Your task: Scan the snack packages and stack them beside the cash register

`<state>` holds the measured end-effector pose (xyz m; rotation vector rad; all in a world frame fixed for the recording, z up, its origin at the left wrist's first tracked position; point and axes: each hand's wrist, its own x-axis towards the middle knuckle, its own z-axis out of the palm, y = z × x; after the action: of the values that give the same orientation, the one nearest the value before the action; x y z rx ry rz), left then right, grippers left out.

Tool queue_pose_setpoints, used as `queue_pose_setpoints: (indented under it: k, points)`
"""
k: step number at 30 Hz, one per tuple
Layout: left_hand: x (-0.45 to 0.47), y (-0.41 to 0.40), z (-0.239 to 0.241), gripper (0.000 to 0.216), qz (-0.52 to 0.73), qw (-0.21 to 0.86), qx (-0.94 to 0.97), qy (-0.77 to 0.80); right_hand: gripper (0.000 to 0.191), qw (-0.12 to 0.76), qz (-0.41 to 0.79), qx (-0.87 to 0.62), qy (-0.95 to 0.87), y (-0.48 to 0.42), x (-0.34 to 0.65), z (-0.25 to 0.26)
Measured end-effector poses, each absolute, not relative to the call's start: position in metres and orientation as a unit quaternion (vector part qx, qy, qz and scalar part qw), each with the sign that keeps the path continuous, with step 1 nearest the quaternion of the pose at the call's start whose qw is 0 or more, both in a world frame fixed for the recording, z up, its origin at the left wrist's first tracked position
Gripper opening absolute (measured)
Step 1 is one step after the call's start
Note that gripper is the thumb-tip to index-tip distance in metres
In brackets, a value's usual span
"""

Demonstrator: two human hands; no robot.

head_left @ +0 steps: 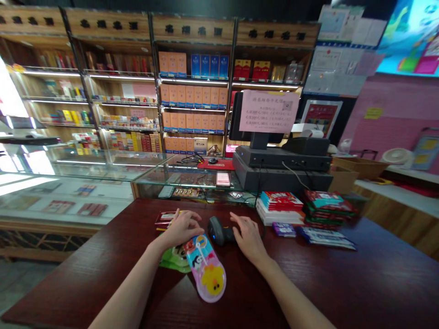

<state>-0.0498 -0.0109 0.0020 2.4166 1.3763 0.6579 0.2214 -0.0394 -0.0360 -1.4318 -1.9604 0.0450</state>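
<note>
My left hand [182,230] is closed on the top end of a colourful lollipop pack [207,269]. A yellow chick shape shows at its rounded lower end, which tilts toward me. Under and beside it lies a green snack bag [174,260], partly covered by the pack and hand. Several flat red and yellow packets [164,220] lie just behind my left hand. A dark barcode scanner [219,231] rests on the table between both hands, a small blue light on it. My right hand [249,237] is at the scanner's handle, fingers apart, not visibly wrapped around it.
On the dark red table [308,283], stacked red-and-white boxes [281,208], a purple pack [284,230], blue packets [327,238] and dark green packs [327,208] stand at right. Behind are a glass counter [185,178], a register monitor [236,121] and a mouse [213,161].
</note>
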Motion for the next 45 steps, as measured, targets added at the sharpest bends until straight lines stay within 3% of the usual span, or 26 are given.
queue_pose_setpoints:
  k: [15, 19, 27, 39, 45]
  points:
    - [-0.048, 0.008, 0.011, 0.029, 0.406, 0.178, 0.760, 0.475, 0.040, 0.468, -0.004, -0.468, -0.750, -0.039, 0.221, -0.035]
    - [-0.045, 0.014, 0.010, 0.030, 0.444, 0.174, 0.736, 0.480, 0.044, 0.446, -0.018, -0.439, -0.780, -0.047, 0.220, -0.028]
    - [-0.039, 0.013, 0.005, 0.028, 0.510, 0.170, 0.680, 0.499, 0.076, 0.375, -0.083, -0.401, -0.831, -0.053, 0.208, -0.027]
    - [-0.018, 0.000, 0.004, 0.027, 0.613, 0.171, 0.627, 0.449, 0.055, 0.422, -0.145, -0.387, -0.807, -0.048, 0.205, -0.028]
    - [-0.016, -0.001, 0.002, 0.028, 0.636, 0.183, 0.603, 0.445, 0.062, 0.412, -0.158, -0.378, -0.814, -0.048, 0.207, -0.029]
